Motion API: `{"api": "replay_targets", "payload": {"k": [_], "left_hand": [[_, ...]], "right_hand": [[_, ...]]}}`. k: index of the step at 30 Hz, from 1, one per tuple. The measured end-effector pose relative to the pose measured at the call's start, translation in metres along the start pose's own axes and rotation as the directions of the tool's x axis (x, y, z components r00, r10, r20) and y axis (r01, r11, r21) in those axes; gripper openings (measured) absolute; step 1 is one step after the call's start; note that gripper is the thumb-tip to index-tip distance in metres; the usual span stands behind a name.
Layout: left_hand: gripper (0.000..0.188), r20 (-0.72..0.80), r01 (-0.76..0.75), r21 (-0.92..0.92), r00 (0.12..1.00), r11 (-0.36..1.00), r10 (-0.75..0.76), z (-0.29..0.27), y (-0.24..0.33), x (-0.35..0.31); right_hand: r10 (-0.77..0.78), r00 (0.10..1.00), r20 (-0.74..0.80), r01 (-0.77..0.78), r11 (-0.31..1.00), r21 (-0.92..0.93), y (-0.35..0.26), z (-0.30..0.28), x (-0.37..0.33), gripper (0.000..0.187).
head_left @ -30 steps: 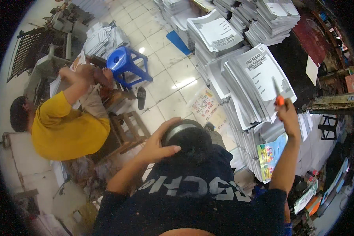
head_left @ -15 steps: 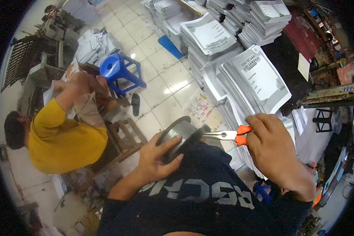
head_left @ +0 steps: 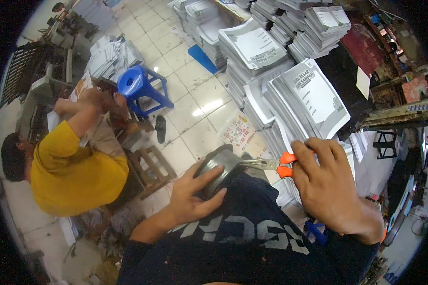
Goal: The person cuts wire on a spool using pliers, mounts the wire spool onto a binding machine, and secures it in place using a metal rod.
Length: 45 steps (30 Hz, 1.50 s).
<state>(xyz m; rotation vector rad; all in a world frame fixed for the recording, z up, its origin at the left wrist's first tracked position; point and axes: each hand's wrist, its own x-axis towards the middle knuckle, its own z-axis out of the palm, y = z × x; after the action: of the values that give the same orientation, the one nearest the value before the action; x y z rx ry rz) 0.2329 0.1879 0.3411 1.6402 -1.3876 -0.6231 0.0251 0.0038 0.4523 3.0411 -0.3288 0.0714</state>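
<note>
The 2 hands are apart. The left hand is clamped on the spool, fingers over its near left side; the right hand grips the pliers by their orange handles. The spool is tilted in front of the dark shirt. The pliers point left, their tips at the spool's right edge; whether they pinch anything there I cannot tell.

The right hand's fingers hide the handle ends, and the left hand covers part of the spool. A dark shape just behind the pliers is hard to make out. The far stacks are cut off by the top edge.

To the right, tall stacks of grey-and-white printed paper stand close together. The floor is pale tile, bearing a printed sheet and a dark slipper. Far left are a blue stool and more paper. On the left sits a person in yellow, near a wooden frame.
</note>
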Motion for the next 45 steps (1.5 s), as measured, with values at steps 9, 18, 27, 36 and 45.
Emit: {"api": "replay_targets", "payload": {"k": [9, 18, 27, 36, 45], "left_hand": [[0.048, 0.046, 0.076, -0.051, 0.996, 0.996, -0.074, -0.003, 0.001, 0.000], [0.048, 0.081, -0.062, 0.054, 0.995, 0.997, 0.057, -0.001, 0.006, 0.008], [0.053, 0.205, -0.114, 0.034, 0.973, 0.993, 0.104, -0.021, -0.004, 0.020], [0.060, 0.393, -0.527, 0.153, 0.809, 0.836, 0.438, -0.058, 0.009, 0.037], [0.059, 0.465, -0.488, 0.139, 0.800, 0.862, 0.378, -0.055, 0.017, 0.041]], "right_hand": [[0.007, 1.000, 0.008, -0.006, 0.999, -0.041, -0.008, 0.000, 0.001, 0.015], [-0.103, 0.982, 0.157, 0.106, 0.994, -0.005, -0.009, -0.014, 0.005, 0.015], [0.461, 0.838, 0.293, -0.526, 0.540, 0.657, 0.032, -0.019, 0.001, 0.030], [0.045, 0.998, -0.037, -0.014, 0.801, 0.598, 0.030, 0.033, -0.024, 0.040], [-0.016, 1.000, 0.004, 0.010, 0.821, 0.571, 0.021, 0.038, -0.023, 0.037]]}}
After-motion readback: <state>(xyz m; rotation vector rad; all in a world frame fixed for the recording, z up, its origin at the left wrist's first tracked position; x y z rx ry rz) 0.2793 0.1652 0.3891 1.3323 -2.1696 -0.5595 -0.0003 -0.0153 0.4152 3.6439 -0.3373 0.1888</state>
